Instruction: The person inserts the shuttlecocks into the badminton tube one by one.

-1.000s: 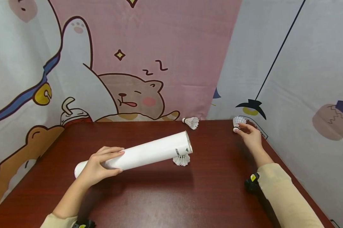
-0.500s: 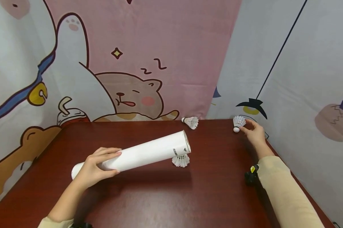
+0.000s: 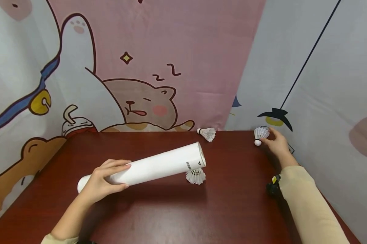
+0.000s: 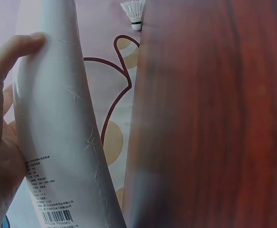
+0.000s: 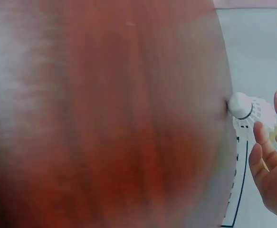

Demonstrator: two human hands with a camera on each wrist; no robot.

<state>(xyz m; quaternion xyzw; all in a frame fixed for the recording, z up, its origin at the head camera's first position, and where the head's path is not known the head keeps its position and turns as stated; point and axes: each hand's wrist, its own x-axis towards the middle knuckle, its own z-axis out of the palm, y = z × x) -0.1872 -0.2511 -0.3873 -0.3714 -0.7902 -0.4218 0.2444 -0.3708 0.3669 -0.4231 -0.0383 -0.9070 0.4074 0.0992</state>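
Observation:
My left hand (image 3: 102,181) grips a long white shuttlecock tube (image 3: 162,165), thumb on the near side and fingers over the top. The tube slants, its right end higher and facing right. In the left wrist view, small print and a barcode show on the tube (image 4: 62,118). At the back right, my right hand (image 3: 276,144) has its thumb and fingers around the feather skirt of a shuttlecock (image 3: 261,133). Its white cork end points toward me, close over the tabletop. In the right wrist view, fingertips overlap the skirt of this shuttlecock (image 5: 241,105).
Another shuttlecock (image 3: 208,134) lies at the table's back edge, cork to the left. A third shuttlecock (image 3: 196,176) sits under the tube's right end, partly hidden by it. Behind the dark red table (image 3: 232,203) hangs a cartoon-printed cloth (image 3: 214,67).
My right thumb and fingers have shifted from the shuttlecock's cork end to the right side of its feather skirt. The left hand and tube stay nearly still; the head view has shifted slightly.

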